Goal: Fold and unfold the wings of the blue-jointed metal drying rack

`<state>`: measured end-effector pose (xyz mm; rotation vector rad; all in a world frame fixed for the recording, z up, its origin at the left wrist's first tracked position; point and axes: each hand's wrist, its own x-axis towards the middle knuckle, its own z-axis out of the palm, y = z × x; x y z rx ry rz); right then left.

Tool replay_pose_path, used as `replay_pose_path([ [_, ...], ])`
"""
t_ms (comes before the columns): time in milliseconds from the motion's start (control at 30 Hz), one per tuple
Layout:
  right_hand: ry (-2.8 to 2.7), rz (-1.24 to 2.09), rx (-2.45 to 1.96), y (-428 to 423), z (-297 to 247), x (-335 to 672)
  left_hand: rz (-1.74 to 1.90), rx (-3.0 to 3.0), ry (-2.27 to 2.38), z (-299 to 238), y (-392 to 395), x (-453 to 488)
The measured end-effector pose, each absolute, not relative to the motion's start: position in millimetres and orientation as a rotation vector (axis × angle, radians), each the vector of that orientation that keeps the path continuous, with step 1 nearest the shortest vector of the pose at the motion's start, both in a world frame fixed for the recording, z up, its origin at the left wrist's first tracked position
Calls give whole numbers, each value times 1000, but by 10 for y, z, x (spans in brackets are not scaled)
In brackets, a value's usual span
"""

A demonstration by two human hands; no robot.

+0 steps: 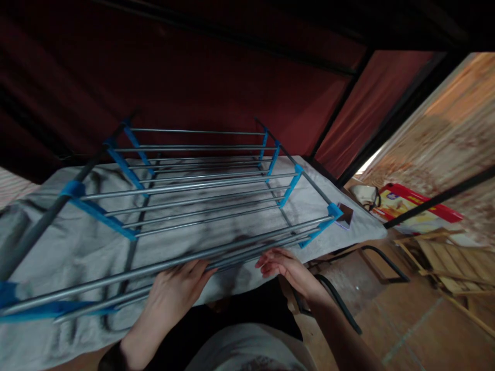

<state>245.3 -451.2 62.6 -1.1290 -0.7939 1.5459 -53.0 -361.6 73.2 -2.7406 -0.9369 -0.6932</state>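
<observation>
Left grip curls over rack rods; right grip half-open near them (blurred lettering on red package).

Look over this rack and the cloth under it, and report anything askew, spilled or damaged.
The rack shows no plain damage, and no spill is visible. Only the gray cloth looks untidy: it is rumpled into creases at the left, while its right part lies smoother.
</observation>
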Motion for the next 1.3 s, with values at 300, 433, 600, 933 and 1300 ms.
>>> replay_pose_path([
  [300, -1581, 945, -1201, -4464, 728, 2141, -346, -2873, -1256, 897, -3771, -423],
  [433, -1923, 241, -1250, -4289, 673, 1990, -354, -2859, -1278, 893, -3813, -406],
  [600, -2320, -150, -1240, -4148, 615, 1977, -407, -2835, -1272, 869, -3825, -381],
  [933, -2438, -301, -1159, -4075, 580, 2097, -1389, -2291, -1196, 790, -4129, -988],
  [1300, -2429, -267, -1139, -4051, 502, 2156, -2773, -1256, -2240, 793, -3558, -1642],
])
